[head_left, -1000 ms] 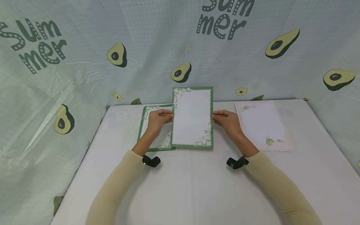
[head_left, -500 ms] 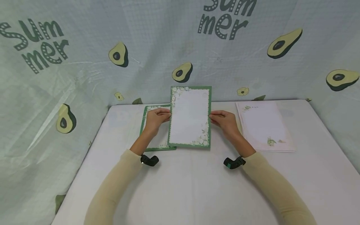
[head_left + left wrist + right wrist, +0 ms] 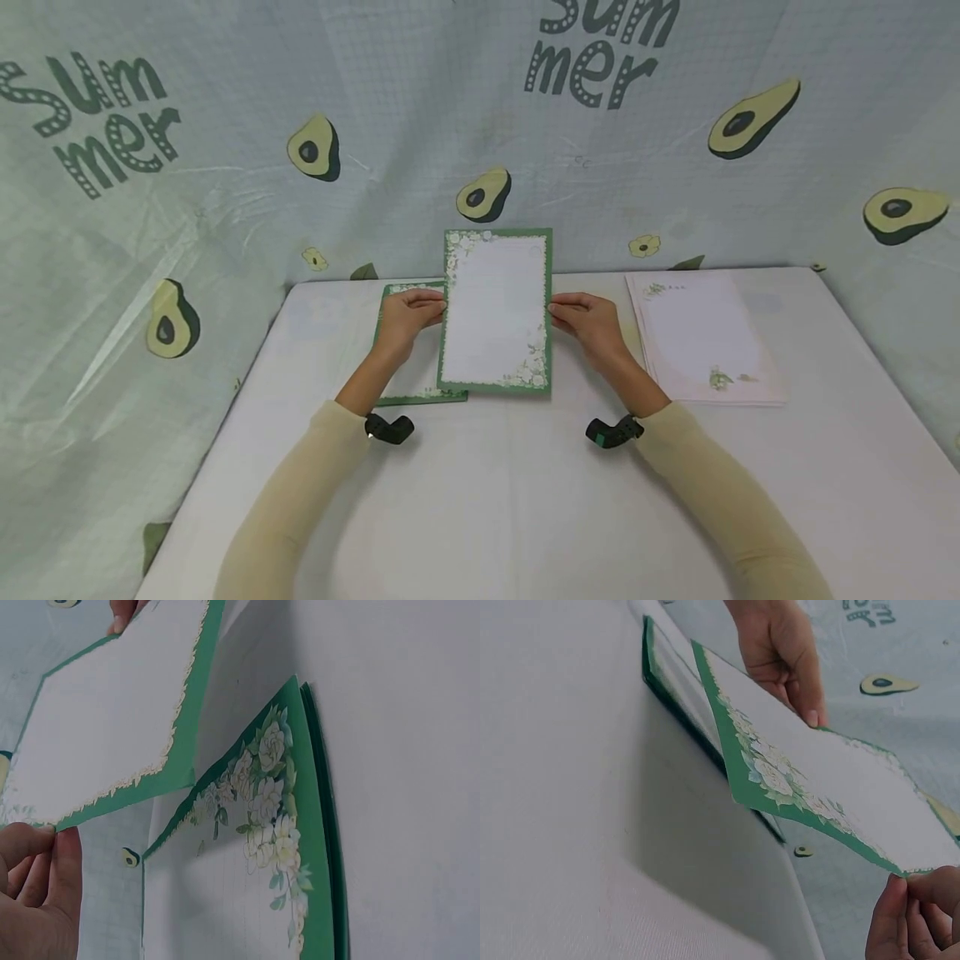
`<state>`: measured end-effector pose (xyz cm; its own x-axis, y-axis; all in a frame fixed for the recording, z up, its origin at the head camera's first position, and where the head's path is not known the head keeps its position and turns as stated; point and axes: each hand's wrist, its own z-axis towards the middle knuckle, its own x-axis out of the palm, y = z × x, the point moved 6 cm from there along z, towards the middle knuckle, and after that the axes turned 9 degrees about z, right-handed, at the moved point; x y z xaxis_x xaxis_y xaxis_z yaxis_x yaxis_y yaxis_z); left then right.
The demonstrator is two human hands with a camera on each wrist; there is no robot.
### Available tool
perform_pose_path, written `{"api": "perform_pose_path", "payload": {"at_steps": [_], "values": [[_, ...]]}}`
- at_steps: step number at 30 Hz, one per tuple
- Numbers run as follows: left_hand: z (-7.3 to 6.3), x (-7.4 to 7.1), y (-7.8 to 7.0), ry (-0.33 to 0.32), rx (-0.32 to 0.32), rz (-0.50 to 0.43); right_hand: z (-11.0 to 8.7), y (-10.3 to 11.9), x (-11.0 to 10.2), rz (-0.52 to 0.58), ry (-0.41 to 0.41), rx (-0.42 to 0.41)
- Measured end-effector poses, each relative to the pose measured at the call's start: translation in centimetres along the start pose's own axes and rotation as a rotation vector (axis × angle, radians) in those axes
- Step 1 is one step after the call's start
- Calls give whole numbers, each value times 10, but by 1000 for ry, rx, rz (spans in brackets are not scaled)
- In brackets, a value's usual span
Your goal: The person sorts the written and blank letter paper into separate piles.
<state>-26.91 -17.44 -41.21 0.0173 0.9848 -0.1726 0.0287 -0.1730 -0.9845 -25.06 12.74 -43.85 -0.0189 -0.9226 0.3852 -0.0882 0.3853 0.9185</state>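
A sheet of green-bordered paper (image 3: 495, 308) with white flowers in its corners is held up off the table. My left hand (image 3: 405, 321) pinches its left edge between thumb and fingers; my right hand (image 3: 592, 323) pinches the right edge. In the left wrist view the left hand (image 3: 41, 892) grips the rim of the sheet (image 3: 105, 712). The right wrist view has the right hand (image 3: 915, 915) at the near edge. Below and to the left lies a stack of matching green-bordered paper (image 3: 420, 367), partly covered by the raised sheet and left hand.
A stack of pale pink paper (image 3: 705, 333) with small green plant prints lies at the table's back right. The table (image 3: 495, 500) has a white cover. Behind it hangs an avocado-print cloth (image 3: 405, 108).
Both hands have moved slightly left, carrying the green-bordered sheet further over the matching stack. The stacks on the table have stayed in place.
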Motion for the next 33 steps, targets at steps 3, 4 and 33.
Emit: {"api": "perform_pose_path", "payload": {"at_steps": [3, 4, 33], "values": [[0, -4, 1, 0, -23, 15, 0, -1, 3, -3, -3, 0], [0, -5, 1, -2, -29, 21, 0, -1, 5, -4, -2, -1], [-8, -58, 1, -49, -87, 72, 7, -28, 55, 77, 40, 34]]}}
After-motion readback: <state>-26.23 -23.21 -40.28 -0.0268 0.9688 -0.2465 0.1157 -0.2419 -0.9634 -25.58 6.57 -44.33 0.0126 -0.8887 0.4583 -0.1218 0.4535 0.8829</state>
